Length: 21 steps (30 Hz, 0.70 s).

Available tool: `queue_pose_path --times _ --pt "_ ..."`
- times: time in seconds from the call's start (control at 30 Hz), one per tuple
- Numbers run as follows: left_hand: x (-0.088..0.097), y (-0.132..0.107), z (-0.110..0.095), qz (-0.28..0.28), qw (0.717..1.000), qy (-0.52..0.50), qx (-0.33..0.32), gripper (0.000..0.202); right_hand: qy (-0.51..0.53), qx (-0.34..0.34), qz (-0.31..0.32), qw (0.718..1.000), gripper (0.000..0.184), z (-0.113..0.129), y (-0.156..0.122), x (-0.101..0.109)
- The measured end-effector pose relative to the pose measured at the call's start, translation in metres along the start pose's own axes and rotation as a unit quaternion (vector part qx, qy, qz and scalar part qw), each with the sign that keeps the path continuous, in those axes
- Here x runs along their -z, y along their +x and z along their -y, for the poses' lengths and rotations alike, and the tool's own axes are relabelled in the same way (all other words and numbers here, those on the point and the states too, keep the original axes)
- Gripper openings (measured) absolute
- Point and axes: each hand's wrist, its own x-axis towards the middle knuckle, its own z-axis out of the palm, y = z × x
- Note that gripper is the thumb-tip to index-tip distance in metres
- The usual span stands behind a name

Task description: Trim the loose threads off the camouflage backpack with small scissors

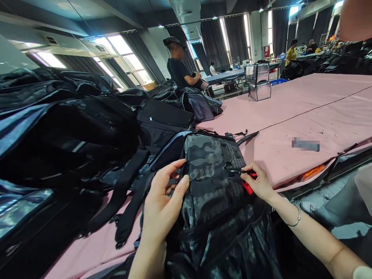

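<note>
A grey camouflage backpack (213,182) lies at the near edge of the pink table (305,112). My left hand (162,197) rests on the backpack's left side, thumb and fingers pinched on its edge. My right hand (258,180) is closed on a small red tool (247,187) at a black ring or loop on the pack's right side. A bracelet (295,221) sits on my right wrist.
A large heap of black backpacks (72,128) fills the left of the table. A person in black (180,68) stands at the far end. Silvery insulated boxes (258,83) stand at the back; other workers sit at far tables. A black thread (319,106) crosses the pink cloth.
</note>
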Motion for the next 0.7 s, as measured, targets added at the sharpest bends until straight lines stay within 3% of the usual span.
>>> queue_pose_path --times 0.1,0.7 --pt "-0.001 0.000 -0.001 -0.003 1.000 0.002 0.000 0.045 -0.010 -0.002 0.017 1.000 0.013 -0.001 0.000 0.000" --pt "0.001 0.000 -0.002 0.005 1.000 -0.007 0.006 0.046 0.049 -0.034 -0.015 0.998 0.023 -0.013 -0.012 0.007"
